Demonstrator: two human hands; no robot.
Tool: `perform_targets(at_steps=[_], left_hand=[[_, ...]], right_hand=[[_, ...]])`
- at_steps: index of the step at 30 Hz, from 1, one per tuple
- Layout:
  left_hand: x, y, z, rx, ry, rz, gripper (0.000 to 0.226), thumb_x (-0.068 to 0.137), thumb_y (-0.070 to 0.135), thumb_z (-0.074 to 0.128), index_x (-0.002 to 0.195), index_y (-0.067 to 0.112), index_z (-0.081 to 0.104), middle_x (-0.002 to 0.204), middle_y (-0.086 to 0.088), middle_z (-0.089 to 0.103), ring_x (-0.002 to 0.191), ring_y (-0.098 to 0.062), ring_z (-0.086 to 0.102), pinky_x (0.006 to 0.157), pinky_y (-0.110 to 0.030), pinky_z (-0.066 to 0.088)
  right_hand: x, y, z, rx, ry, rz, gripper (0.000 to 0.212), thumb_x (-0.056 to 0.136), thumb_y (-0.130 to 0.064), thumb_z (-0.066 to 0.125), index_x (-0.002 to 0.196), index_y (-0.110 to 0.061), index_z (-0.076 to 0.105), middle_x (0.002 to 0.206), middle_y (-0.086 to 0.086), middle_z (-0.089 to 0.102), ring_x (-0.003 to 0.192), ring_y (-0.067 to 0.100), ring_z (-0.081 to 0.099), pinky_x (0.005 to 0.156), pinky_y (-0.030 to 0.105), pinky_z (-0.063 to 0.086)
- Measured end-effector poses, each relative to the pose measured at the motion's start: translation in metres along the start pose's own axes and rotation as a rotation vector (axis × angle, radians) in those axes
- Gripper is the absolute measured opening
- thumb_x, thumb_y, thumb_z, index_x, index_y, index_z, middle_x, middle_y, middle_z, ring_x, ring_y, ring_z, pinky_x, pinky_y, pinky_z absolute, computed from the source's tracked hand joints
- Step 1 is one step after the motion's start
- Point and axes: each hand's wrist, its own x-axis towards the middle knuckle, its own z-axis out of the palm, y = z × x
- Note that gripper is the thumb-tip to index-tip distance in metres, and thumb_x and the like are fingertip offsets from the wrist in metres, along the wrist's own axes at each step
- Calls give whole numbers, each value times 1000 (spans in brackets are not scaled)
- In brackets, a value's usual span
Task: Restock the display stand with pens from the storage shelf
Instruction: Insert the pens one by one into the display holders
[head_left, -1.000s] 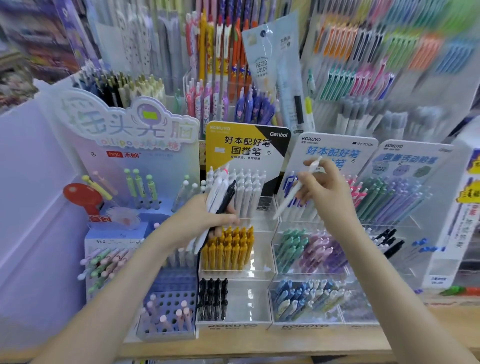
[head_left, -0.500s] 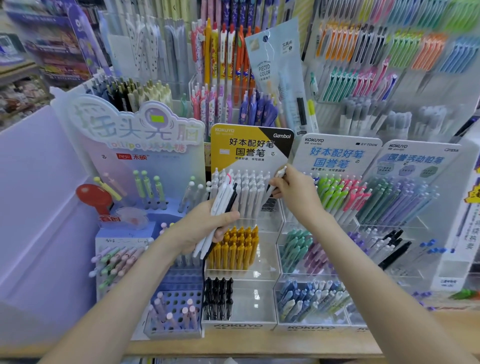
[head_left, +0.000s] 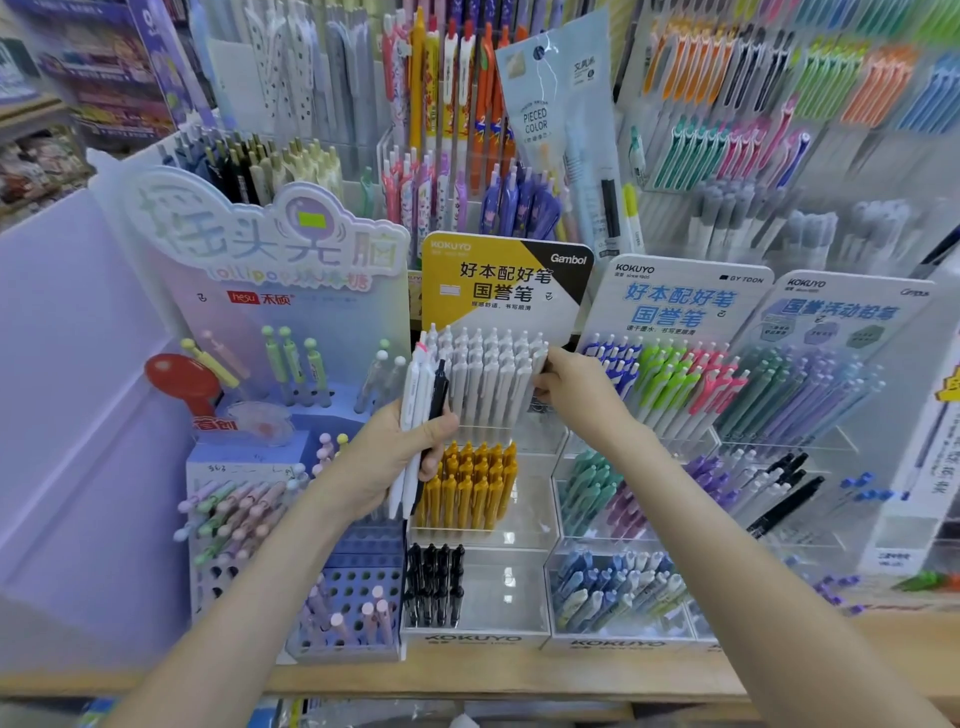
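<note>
Up close, a pale wooden worktop (head_left: 519, 675) runs along the front of a stationery aisle and carries several stands side by side. In the middle sits a clear acrylic tiered display stand (head_left: 472, 638) with a yellow, black and white header card (head_left: 498, 280). It holds a packed row of white click pens (head_left: 488, 374) on the top tier, mustard-yellow pens (head_left: 467, 483) on the middle tier, and a small cluster of black pens (head_left: 434, 582) at the left of the bottom tier. The left hand (head_left: 395, 457) hovers before the stand's left edge, fingers and thumb wrapped round a bundle of white pens (head_left: 418, 415) with one black pen among them, held roughly upright. The right hand (head_left: 576, 395) is at the right end of the top row, its fingertips pinching the end pen (head_left: 539, 359), which touches its neighbours. Just to the right stands a white-carded acrylic stand (head_left: 675, 301) of blue, green, pink and pastel pens. To the left is a lavender cardboard stand (head_left: 270, 249) with ball-topped pens. A lilac panel (head_left: 78, 389) closes the left side, and wall racks (head_left: 779, 104) of hanging coloured pens fill the background, blurred toward the right.
</note>
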Motion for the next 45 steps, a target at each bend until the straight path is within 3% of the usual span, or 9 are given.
perform_targets(at_steps=[10,12,15,19,26,30,36,40,45], left_hand=[[-8,-7,12,-21,-47,-21,8,91,10,57,84,9,55,64,-4,61,48,-12,50,49,-23,46],[-12,-9,13,-7,-85,-29,11,87,17,61,81,7,58,67,-9,61,50,-14,51,52,-25,48],[-15,-11,20,34,-149,-76,14,89,14,61,77,7,60,68,-13,61,52,-15,53,55,-25,48],[-17,-15,33,72,-245,-118,12,93,6,57,82,3,59,67,-7,66,56,-14,59,58,-26,51],[-24,-19,32,27,-227,-150,5,94,5,54,95,3,59,78,-10,71,66,-18,66,59,-26,53],[-29,-24,24,13,-84,-168,7,93,1,55,96,1,61,81,-8,74,79,-20,72,69,-25,57],[-45,-49,-5,1,183,-87,8,92,4,56,95,4,64,94,-12,74,87,-25,72,77,-32,59],[-59,-53,-16,-96,226,-69,10,92,2,53,95,1,62,89,-12,74,83,-26,72,73,-30,59],[-69,-59,-20,-105,250,-93,12,93,1,52,92,3,63,84,-9,75,79,-23,72,70,-27,58]], right_hand=[[-25,-5,-2,-146,178,-50,27,94,-1,45,120,-5,52,103,13,66,95,28,61,82,41,52],[-52,-18,-7,-16,212,-135,28,96,-11,50,124,-11,51,97,-1,63,90,15,60,82,26,50],[-79,-36,-6,179,-4,-143,28,92,-24,60,119,-21,57,96,-12,64,90,1,60,81,6,44],[-83,-32,4,327,-160,-42,20,86,-19,67,104,-13,64,95,-1,71,90,10,66,86,27,52],[-96,-18,-3,588,-151,29,6,90,-6,59,96,-6,61,78,5,66,65,4,62,64,19,53],[-103,-7,4,647,-21,100,7,97,-11,49,92,-6,48,69,10,63,55,17,56,54,24,48],[-106,19,15,1073,-165,186,12,95,3,44,102,-5,50,98,21,64,67,20,65,64,25,55],[-114,34,27,847,-326,146,21,90,13,48,99,-5,52,100,23,63,79,21,68,76,27,57],[-125,47,55,270,-211,50,10,91,-5,58,95,-13,56,87,6,68,77,18,68,74,30,57]])
